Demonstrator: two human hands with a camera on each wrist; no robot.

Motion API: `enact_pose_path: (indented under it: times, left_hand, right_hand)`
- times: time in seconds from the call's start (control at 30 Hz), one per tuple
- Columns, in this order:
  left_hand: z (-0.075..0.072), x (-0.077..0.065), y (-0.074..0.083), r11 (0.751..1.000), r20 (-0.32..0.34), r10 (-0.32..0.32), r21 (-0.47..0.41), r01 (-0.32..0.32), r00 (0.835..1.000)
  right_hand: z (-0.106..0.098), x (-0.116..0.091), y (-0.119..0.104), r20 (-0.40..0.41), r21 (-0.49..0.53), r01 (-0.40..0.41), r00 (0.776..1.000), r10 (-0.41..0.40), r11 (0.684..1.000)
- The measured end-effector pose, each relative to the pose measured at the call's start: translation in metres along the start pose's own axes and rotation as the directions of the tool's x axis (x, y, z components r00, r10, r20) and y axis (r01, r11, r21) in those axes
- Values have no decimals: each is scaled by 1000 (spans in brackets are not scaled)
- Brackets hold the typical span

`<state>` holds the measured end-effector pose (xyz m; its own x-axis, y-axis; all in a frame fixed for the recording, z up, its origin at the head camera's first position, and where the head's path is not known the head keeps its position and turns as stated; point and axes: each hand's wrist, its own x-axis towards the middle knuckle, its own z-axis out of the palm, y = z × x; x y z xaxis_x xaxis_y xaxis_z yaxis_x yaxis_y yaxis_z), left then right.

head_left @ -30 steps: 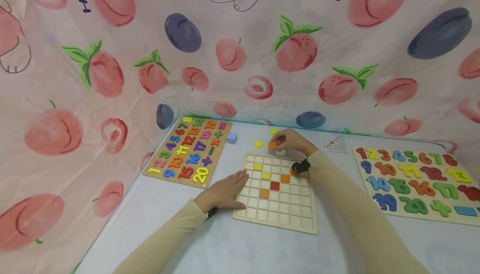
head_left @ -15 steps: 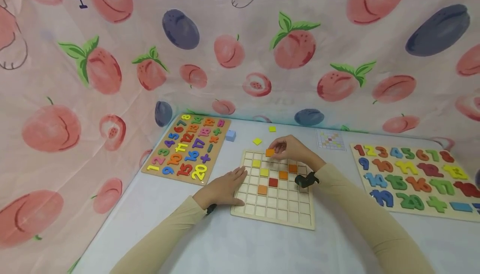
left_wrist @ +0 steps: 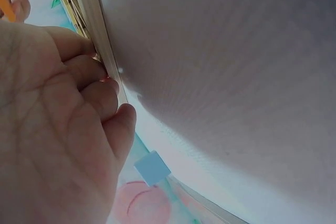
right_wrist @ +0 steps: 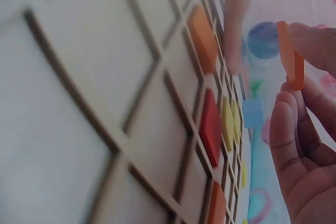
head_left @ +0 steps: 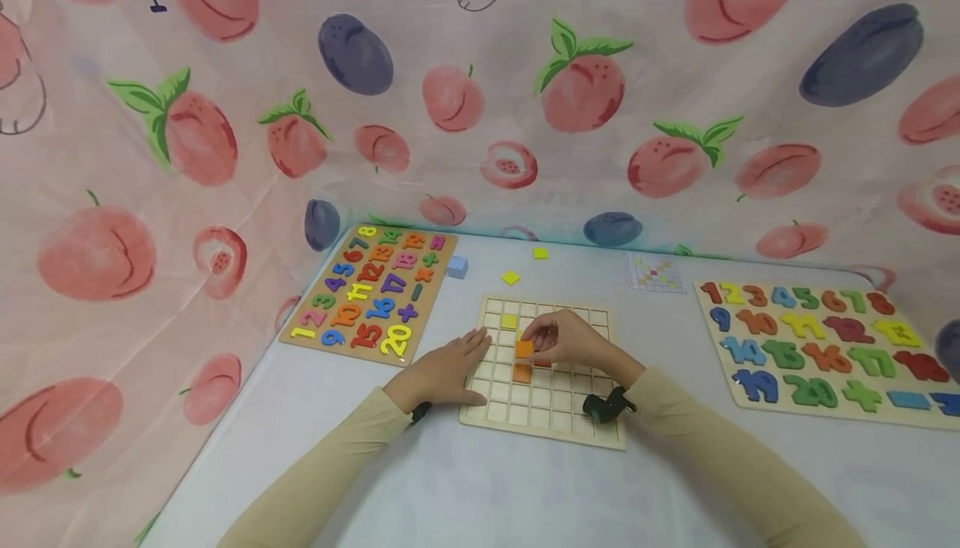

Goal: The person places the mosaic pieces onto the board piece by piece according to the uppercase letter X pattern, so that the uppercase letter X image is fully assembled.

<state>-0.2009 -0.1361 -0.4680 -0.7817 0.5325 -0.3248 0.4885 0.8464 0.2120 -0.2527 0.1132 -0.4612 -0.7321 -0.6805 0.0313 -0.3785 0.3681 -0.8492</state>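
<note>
My right hand (head_left: 568, 338) pinches an orange square tile (head_left: 524, 350) between thumb and fingers, above the wooden grid board (head_left: 551, 423). In the right wrist view the held tile (right_wrist: 291, 59) is seen nearly edge-on, apart from the board. An orange tile (head_left: 522, 373) lies in a cell just below it. The red tile (right_wrist: 211, 129) and two yellow tiles sit in other cells; in the head view my right hand covers some of them. My left hand (head_left: 442, 373) rests against the board's left edge, its fingers touching the rim (left_wrist: 100, 30) in the left wrist view.
Two loose yellow tiles (head_left: 511, 278) and a light blue block (head_left: 457, 266) lie behind the board. A printed pattern card (head_left: 655, 273) is at the back right. Number puzzle boards stand left (head_left: 405, 361) and right (head_left: 750, 402). A fruit-print cloth (head_left: 480, 223) hangs behind.
My right hand has carried the orange tile from the table behind the board toward me and slightly left, over the grid's middle. The left hand has stayed at the board's edge.
</note>
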Motion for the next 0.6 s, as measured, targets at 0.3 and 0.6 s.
enact_pose_path:
  times: [0.3,0.6]
  left_hand:
    - [0,0,-1,1000,-9,4,-1,-4,1000]
    - [0,1,-1,1000,-12,5,6,-5,1000]
  right_hand:
    - [24,-3,-5,22,-76,-17,1000,19,997]
    - [36,-2,-8,57,-97,-4,998,10,995]
